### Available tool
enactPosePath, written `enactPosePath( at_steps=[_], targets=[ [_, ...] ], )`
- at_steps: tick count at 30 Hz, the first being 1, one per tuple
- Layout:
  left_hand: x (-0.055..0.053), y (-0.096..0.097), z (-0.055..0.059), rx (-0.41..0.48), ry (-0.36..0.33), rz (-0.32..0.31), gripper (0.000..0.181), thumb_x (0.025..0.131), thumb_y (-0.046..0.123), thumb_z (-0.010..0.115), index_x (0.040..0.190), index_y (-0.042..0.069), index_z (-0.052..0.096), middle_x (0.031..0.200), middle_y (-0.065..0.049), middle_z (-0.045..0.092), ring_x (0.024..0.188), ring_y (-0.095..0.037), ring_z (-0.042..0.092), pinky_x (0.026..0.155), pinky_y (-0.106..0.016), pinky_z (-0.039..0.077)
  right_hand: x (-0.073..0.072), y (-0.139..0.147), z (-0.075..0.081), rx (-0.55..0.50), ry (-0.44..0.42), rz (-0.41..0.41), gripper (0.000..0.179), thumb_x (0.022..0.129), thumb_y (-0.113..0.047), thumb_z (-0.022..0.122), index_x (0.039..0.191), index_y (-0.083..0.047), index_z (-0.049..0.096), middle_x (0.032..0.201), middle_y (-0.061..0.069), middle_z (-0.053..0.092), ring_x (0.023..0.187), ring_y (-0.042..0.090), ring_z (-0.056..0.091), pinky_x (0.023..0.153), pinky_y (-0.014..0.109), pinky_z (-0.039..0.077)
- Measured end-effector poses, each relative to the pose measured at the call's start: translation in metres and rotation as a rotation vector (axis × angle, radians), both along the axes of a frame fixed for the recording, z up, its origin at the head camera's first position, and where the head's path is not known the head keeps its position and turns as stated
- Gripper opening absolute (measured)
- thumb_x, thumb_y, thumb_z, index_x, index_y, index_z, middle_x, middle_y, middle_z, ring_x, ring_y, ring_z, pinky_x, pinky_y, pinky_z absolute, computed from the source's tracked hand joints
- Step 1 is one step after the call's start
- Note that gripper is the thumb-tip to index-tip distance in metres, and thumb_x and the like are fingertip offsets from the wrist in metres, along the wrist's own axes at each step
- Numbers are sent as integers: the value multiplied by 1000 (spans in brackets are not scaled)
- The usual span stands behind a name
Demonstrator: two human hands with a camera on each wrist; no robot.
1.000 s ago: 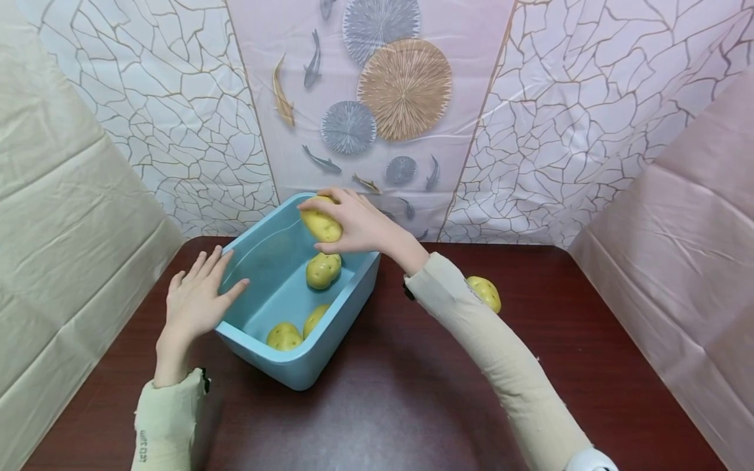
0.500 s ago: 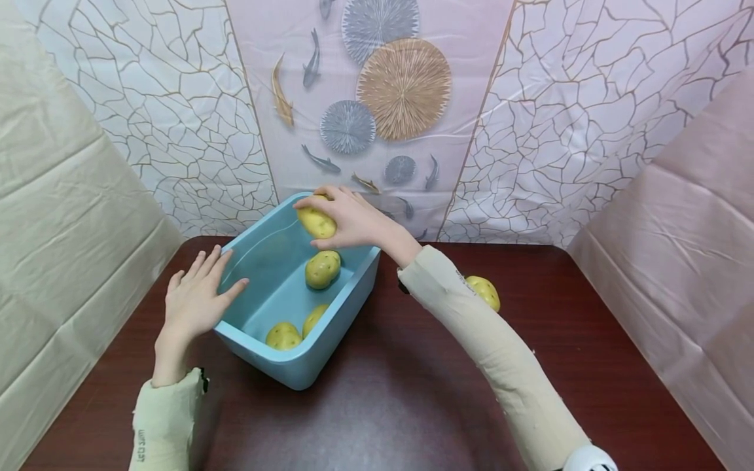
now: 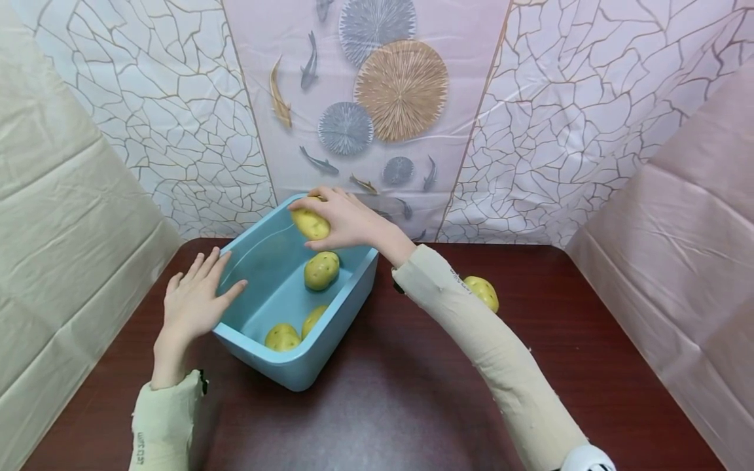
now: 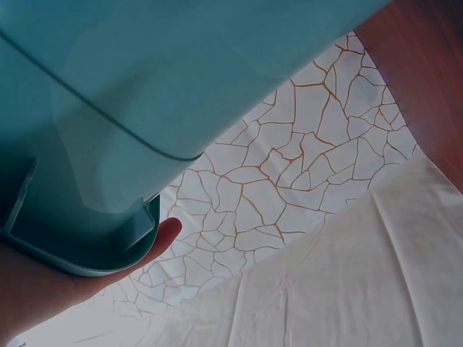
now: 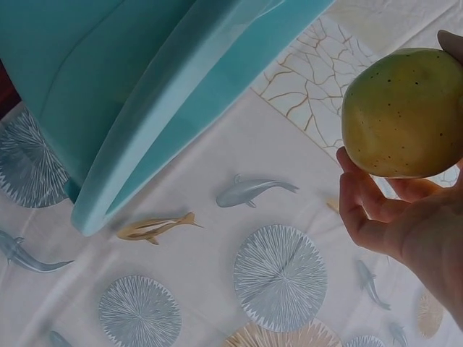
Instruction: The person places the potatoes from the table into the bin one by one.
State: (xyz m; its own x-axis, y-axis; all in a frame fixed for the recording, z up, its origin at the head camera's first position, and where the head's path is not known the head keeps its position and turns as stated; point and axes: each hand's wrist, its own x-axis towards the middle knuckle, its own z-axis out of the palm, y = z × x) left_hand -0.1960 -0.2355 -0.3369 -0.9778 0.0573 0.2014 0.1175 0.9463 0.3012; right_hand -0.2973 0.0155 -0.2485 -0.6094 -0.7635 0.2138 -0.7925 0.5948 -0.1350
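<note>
My right hand (image 3: 353,219) grips a yellow potato (image 3: 311,223) over the far end of a blue plastic bin (image 3: 321,350). In the right wrist view the potato (image 5: 405,112) sits between thumb and fingers, with the bin's rim (image 5: 145,144) off to the left. Below it inside the bin lies a second potato (image 3: 321,270). Two more potatoes rest at the near end, one (image 3: 283,337) in the corner and one (image 3: 314,320) partly hidden by the wall. My left hand (image 3: 197,297), fingers spread, rests on the bin's left rim. The left wrist view has a finger (image 4: 163,242) beside the bin's edge.
Another potato (image 3: 482,294) lies on the dark red wooden table (image 3: 565,340), right of the bin and partly behind my right sleeve. A patterned cloth (image 3: 542,131) hangs behind the table. Pale cloth (image 3: 76,216) closes off both sides.
My right hand has shifted slightly left with the potato, further over the bin's inside. My left hand, the bin and the other potatoes stay where they were.
</note>
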Motion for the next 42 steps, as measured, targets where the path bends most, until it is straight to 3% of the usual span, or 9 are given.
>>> enactPosePath(
  at_steps=[19,42],
  targets=[
    [0,0,0,-5,-1,5,69,90,48,40,142,7,21,148,-20,16,136,-39,10,100,-62,11,1,-2,0,12,5,-2,59,75,-44,63,129,-33,42,130,4,41,112,21,42,94,40,34],
    [0,0,-1,0,1,5,71,90,53,35,142,7,21,148,-20,16,137,-39,10,100,-62,11,1,-6,-2,31,-19,-15,60,75,-46,62,130,-35,40,132,3,39,108,20,41,87,35,35]
  ],
)
